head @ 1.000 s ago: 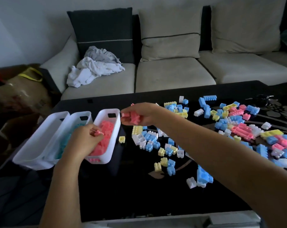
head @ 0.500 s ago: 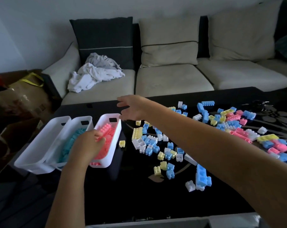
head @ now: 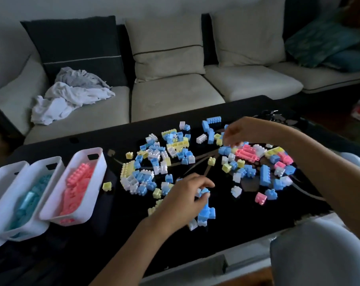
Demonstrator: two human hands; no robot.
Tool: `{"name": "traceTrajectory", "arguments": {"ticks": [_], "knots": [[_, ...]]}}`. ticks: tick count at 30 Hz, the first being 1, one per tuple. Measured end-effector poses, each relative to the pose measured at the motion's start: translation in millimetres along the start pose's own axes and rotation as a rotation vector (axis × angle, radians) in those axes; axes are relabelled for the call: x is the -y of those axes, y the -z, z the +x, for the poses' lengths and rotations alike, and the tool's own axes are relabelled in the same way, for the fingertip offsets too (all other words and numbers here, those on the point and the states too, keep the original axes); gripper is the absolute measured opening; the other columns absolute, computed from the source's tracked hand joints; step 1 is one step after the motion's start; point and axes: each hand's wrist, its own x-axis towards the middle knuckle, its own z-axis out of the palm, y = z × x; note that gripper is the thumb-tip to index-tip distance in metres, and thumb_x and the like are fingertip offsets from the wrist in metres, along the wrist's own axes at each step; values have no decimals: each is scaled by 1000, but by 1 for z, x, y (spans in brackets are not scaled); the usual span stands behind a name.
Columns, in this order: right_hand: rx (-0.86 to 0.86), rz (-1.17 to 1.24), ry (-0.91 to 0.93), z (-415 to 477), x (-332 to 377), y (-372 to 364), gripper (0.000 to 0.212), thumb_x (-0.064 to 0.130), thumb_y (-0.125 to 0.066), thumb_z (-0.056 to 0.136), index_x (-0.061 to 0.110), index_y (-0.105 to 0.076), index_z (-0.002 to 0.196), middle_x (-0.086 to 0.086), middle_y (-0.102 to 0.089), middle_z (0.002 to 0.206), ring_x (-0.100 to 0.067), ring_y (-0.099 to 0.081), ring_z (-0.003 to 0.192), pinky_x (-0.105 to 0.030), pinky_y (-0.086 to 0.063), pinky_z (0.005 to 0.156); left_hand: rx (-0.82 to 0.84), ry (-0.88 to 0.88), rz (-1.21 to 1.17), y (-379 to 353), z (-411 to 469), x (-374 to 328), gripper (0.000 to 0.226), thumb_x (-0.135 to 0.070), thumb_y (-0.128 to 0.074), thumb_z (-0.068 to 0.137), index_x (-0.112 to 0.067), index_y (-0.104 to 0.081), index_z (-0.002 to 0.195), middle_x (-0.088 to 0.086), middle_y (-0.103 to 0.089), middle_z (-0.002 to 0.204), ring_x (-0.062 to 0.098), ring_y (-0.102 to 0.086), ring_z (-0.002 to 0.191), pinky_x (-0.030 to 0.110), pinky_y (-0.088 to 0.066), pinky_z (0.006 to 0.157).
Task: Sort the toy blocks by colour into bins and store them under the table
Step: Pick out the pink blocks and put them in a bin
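A pale sofa (head: 175, 96) fills the top of the frame, with crumpled clothes (head: 71, 96) on its left seat. Below it lies the dark glossy surface (head: 226, 234). At lower left three white bins stand side by side: the right bin (head: 97, 174) holds pink blocks, the middle bin (head: 56, 165) blue ones, and the left bin (head: 7, 172) shows no contents. Loose toy blocks (head: 154, 157) in blue, yellow, white and pink spread across the centre and right. The left hand (head: 185, 197) pinches a blue block (head: 204, 191) at centre. The right hand (head: 240, 132), fingers curled, dips into the right-hand heap; whether it holds anything, I cannot tell.
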Motion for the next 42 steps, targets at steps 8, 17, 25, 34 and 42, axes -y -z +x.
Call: {"name": "traceTrajectory", "arguments": {"ticks": [8, 17, 25, 34, 42], "knots": [[-23, -346, -231, -44, -83, 24, 26, 21, -67, 85, 20, -63, 111, 10, -59, 102, -8, -55, 90, -13, -38, 69, 156, -135, 65, -86, 49, -45, 31, -22, -54, 93, -19, -54, 125, -2, -49, 125, 12, -53, 108, 23, -44, 92], [-124, -410, -525, -58, -125, 14, 58, 37, -76, 75, 9, -53, 120, -5, -54, 114, -17, -50, 93, -26, -41, 67, 103, -191, 128, -111, 67, -20, 32, -27, -55, 94, -17, -54, 124, 2, -58, 114, 13, -50, 108, 22, -40, 90], [-216, -190, -566, -47, -120, -5, 73, 34, -78, 73, 9, -41, 131, -11, -53, 123, -19, -45, 93, -27, -37, 67, 51, 82, -177, -70, 98, -6, 12, -18, -52, 95, -18, -60, 104, -2, -61, 101, 4, -57, 78, 7, -43, 67], [-420, -186, -447, -38, -126, -30, 45, 14, -67, 83, 13, -50, 125, -8, -59, 95, -21, -53, 78, -28, -41, 55, 50, 250, -114, -52, 168, -24, 22, -20, -42, 93, -7, -55, 81, 2, -55, 79, 11, -43, 59, 24, -33, 53], [-746, 99, -370, -36, -126, -31, 44, 10, -66, 85, 17, -50, 125, -6, -60, 114, -23, -60, 95, -34, -52, 75, 386, 41, 458, -76, 195, -20, 41, -8, -48, 91, -19, -51, 130, 3, -61, 118, 24, -59, 104, 29, -45, 71]]}}
